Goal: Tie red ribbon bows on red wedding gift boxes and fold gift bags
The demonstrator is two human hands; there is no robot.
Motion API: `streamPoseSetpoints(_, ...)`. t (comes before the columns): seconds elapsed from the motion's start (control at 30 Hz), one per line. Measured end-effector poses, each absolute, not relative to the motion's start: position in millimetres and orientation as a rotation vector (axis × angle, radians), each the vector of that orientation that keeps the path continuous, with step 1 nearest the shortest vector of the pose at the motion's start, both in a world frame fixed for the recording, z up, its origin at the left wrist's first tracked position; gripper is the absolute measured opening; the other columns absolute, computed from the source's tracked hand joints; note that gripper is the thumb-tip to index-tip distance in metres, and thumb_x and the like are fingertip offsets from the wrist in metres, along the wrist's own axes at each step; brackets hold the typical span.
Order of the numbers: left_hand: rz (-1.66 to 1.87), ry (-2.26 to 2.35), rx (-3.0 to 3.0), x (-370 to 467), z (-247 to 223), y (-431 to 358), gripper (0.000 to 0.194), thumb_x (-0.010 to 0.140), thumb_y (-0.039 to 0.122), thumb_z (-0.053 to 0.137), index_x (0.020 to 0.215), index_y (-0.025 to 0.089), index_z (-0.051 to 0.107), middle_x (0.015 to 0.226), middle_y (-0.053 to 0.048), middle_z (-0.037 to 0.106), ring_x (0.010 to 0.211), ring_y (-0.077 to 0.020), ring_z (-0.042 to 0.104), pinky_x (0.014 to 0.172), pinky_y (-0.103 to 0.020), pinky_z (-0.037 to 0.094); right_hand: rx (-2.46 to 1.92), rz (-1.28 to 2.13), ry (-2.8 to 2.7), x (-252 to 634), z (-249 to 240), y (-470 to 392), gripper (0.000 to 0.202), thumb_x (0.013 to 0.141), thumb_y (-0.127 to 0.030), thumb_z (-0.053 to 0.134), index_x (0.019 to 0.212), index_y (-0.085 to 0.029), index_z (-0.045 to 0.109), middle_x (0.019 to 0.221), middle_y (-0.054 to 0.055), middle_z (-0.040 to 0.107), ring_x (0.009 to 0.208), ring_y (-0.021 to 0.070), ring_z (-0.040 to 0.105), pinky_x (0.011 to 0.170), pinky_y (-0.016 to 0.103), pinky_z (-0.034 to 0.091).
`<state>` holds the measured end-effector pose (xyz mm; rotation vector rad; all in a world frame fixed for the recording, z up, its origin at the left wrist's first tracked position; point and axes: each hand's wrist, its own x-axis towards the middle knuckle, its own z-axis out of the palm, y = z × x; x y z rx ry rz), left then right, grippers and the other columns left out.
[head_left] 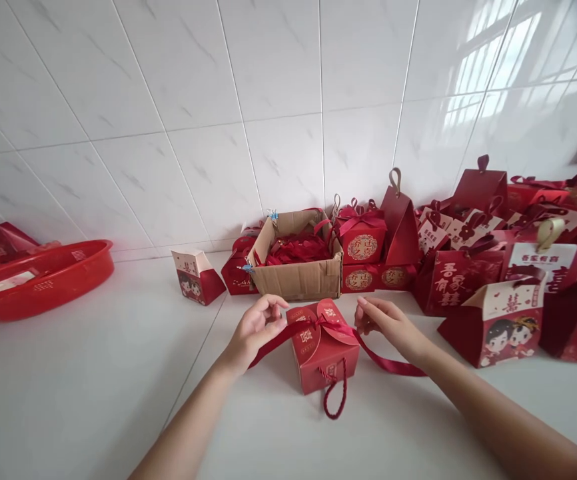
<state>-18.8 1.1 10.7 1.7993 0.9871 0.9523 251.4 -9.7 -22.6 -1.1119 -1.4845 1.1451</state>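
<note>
A red gift box (324, 353) with gold print stands on the white surface in the middle, a twisted red cord handle hanging from its front. Across its top a dark red ribbon (393, 365) is knotted, one tail running left and the other right. My left hand (258, 330) is at the box's left side, fingers curled, with the left tail passing at its thumb and palm. On the right, my right hand (386, 323) is beside the box with thumb and forefinger pressed together; whether any ribbon is between them is hidden.
Behind the gift box is a cardboard box (298, 281) of red ribbons. A small triangular box (197, 277) stands left of it. A red plastic basket (43, 300) lies far left. Several red gift boxes (468, 280) crowd the right side, before a tiled wall (278, 73).
</note>
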Motion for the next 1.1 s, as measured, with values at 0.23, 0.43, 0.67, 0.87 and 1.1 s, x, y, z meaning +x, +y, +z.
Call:
streamPoseSetpoints(0.23,0.927,0.955,1.865,-20,4,3,0.029,0.082,0.039,0.059,0.106,0.024,0.063,0.087,-0.002,0.043,0.088,-0.017,0.045,0.086,-0.031,0.039,-0.94,1.319,-1.439,242,-21,-27,0.031,0.087,-0.05,0.055,0.099,-0.022,0.052,0.074,-0.003,0.05,0.065,0.0109,0.048,0.062,0.026,0.04)
streamPoseSetpoints(0.43,0.852,0.988,1.891,-14,-1,-1,0.035,0.079,0.042,0.066,0.11,0.026,0.06,0.104,-0.005,0.053,0.095,-0.0196,0.048,0.089,-0.035,0.037,-0.927,1.317,-1.66,241,-29,-30,0.044,0.09,-0.045,0.053,0.13,-0.027,0.047,0.075,-0.002,0.049,0.066,0.0113,0.045,0.06,0.025,0.038)
streamPoseSetpoints(0.67,0.858,1.013,1.884,-9,3,-6,0.031,0.08,0.039,0.066,0.108,0.028,0.06,0.107,-0.003,0.056,0.099,-0.0193,0.052,0.089,-0.034,0.038,-0.938,1.389,-1.648,240,-24,-31,0.05,0.09,-0.048,0.051,0.135,-0.027,0.043,0.074,-0.001,0.053,0.062,0.0115,0.044,0.056,0.025,0.036)
streamPoseSetpoints(0.87,0.844,1.032,1.799,-8,1,-6,0.035,0.078,0.041,0.067,0.109,0.025,0.06,0.109,-0.005,0.053,0.095,-0.0191,0.055,0.085,-0.034,0.043,-1.029,1.352,-1.622,239,-20,-32,0.049,0.089,-0.053,0.049,0.129,-0.025,0.052,0.07,-0.001,0.052,0.06,0.0109,0.042,0.057,0.025,0.039)
streamPoseSetpoints(1.1,0.798,1.021,1.645,-5,5,-11,0.038,0.077,0.039,0.069,0.111,0.024,0.059,0.118,-0.007,0.056,0.092,-0.0182,0.059,0.083,-0.033,0.048,-1.009,1.517,-1.483,240,-19,-31,0.047,0.085,-0.046,0.06,0.126,-0.025,0.05,0.063,-0.005,0.045,0.052,0.0079,0.034,0.05,0.023,0.028)
